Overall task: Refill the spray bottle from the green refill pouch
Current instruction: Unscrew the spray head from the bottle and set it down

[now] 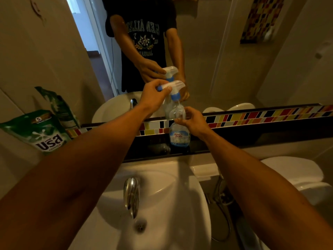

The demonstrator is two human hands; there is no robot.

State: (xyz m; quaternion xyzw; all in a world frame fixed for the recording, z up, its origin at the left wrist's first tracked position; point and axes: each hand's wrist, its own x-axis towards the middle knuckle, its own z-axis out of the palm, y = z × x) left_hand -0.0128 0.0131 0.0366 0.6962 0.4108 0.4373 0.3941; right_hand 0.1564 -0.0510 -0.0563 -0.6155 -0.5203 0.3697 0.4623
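Observation:
A clear spray bottle [179,134] with a blue and white label stands on the dark ledge [243,141] under the mirror. My right hand [191,120] grips its upper body. My left hand [155,95] holds the white trigger head [173,86] with its blue collar, lifted slightly above the bottle's neck and tilted. The green refill pouch [38,131] leans against the wall at the far left of the ledge, apart from both hands.
A white sink [162,204] with a chrome tap [131,193] lies below the ledge. A white toilet tank lid [297,170] is at the right, a hose [222,204] beside it. The mirror [207,51] reflects the person and the bottle. A coloured tile strip [261,116] runs along the wall.

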